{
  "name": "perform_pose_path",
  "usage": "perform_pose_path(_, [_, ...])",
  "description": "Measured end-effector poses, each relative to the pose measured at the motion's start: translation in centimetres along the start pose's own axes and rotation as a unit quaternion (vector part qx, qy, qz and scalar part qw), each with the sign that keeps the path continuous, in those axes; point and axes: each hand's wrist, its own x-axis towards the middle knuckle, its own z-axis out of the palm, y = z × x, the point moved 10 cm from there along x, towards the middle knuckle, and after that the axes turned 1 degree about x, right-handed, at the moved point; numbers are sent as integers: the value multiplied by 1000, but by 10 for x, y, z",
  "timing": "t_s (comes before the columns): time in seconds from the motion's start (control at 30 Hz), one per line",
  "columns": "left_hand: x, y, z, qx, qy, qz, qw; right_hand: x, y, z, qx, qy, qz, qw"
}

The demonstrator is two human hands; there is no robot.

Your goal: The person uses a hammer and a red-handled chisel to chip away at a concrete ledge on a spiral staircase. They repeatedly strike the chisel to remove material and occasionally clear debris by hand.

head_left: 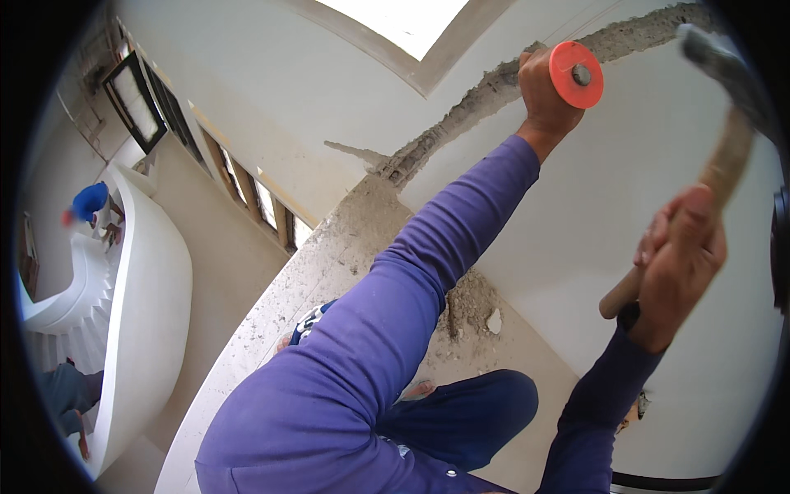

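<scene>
My left hand (543,92) is closed around a chisel (582,75) with a round orange-red hand guard (566,59). Its metal striking end pokes out of the guard toward me, while the cutting tip is hidden behind my hand. That hand is up against a rough, broken groove (461,115) cut across the white wall. On the right, my right hand (685,255) grips the wooden handle of a hammer (728,156). The hammer's metal head is raised at the upper right, slightly blurred and apart from the chisel.
Rubble and dust (471,309) lie on the pale ledge (271,329) beneath me, by my feet. Beyond its edge, lower down, is a curved white staircase (152,272) with a person in blue (92,200) and another person (70,395). A bright window (403,20) opens above the groove.
</scene>
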Motion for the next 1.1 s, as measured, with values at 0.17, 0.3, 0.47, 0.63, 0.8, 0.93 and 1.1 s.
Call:
perform_pose_path(0.17, [-9,1,16,12,-24,-24,999,-2,-71,-57,225,87,-264,934])
perform_pose_path(0.3, [-4,1,9,-7,1,-14,1000,29,55,28,-136,-47,-78,987])
perform_pose_path(0.47, [-5,-9,8,37,-28,-10,999,8,8,7,3,-23,27,999])
perform_pose_path(0.63, [-8,-3,16,-13,17,-63,998,12,-72,-74,263,72,-255,928])
perform_pose_path(0.8, [-5,-3,9,4,3,-45,999,36,81,39,-140,-103,-15,985])
perform_pose_path(0.93, [-1,-18,2,23,-25,-79,996,17,17,16,-34,-66,57,996])
perform_pose_path(1.1, [2,-4,19,-21,-38,-51,998,30,-70,-81,325,106,-248,907])
